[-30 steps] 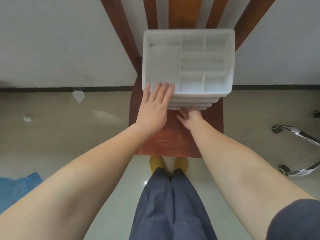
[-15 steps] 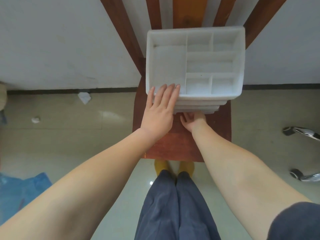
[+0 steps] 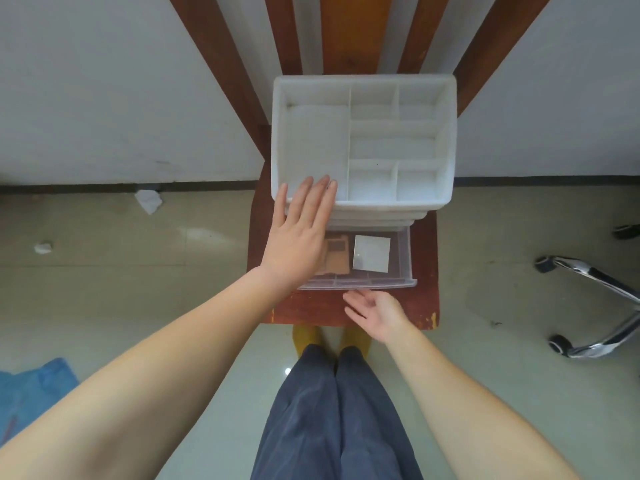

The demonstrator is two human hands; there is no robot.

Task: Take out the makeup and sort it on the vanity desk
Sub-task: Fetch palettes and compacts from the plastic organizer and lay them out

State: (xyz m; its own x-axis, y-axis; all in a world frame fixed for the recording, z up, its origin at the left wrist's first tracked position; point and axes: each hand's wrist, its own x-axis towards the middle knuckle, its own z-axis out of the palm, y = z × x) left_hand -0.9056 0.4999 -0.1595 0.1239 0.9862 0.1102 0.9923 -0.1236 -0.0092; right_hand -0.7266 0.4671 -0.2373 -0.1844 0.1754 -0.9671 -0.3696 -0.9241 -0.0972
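**Drawer open, contents not yet lifted**

Right hand (image 3: 375,313): just before the drawer (image 3: 398,271), palm up, fingers spread, empty. Left hand (image 3: 301,233): flat, fingers extended on the organizer (image 3: 446,140) front rim, steadying it. Inside the drawer: brown palette (image 3: 337,256), partly hidden by the left hand; pale square compact (image 3: 371,253) beside it. Next move likely calls for reaching in. Compartments above appear empty.

The bottom drawer (image 3: 356,261) of the white organiser (image 3: 363,143), closed a second ago, now stands pulled out toward the person, showing a brown card packet (image 3: 337,258) and a silvery square (image 3: 371,253) inside; the right hand (image 3: 375,315), earlier tucked under the drawer fronts, has drawn back, palm up and fingers loose, just in front of the drawer's front edge.
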